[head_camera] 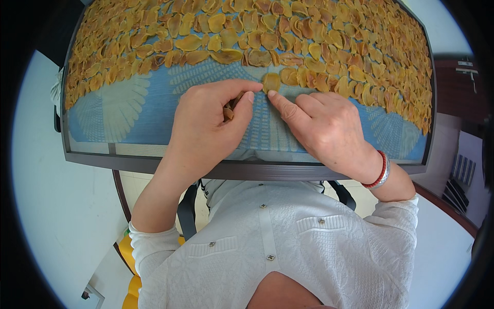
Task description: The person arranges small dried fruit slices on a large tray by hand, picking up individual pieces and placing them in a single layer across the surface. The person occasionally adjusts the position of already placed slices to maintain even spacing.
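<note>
Amber-brown dried slices (259, 58) lie in close rows over a blue patterned cloth (162, 96) inside a dark-framed panel (270, 171). My left hand (216, 119) is curled round a few brown slices (228, 113), partly hidden by its fingers. Its index fingertip points at the left edge of a flat oval slice (271, 82); whether it touches is unclear. The index fingertip of my right hand (324, 123) rests at the lower edge of that slice, the other fingers bent. This slice lies at the left end of the nearest row on the right.
The panel's near rail runs just in front of my body, under both forearms. Black chair armrests (188, 212) show below it. A pale wall (50, 154) stands at the left, with something yellow (129, 255) low down. A dark red door (459, 85) is at the right.
</note>
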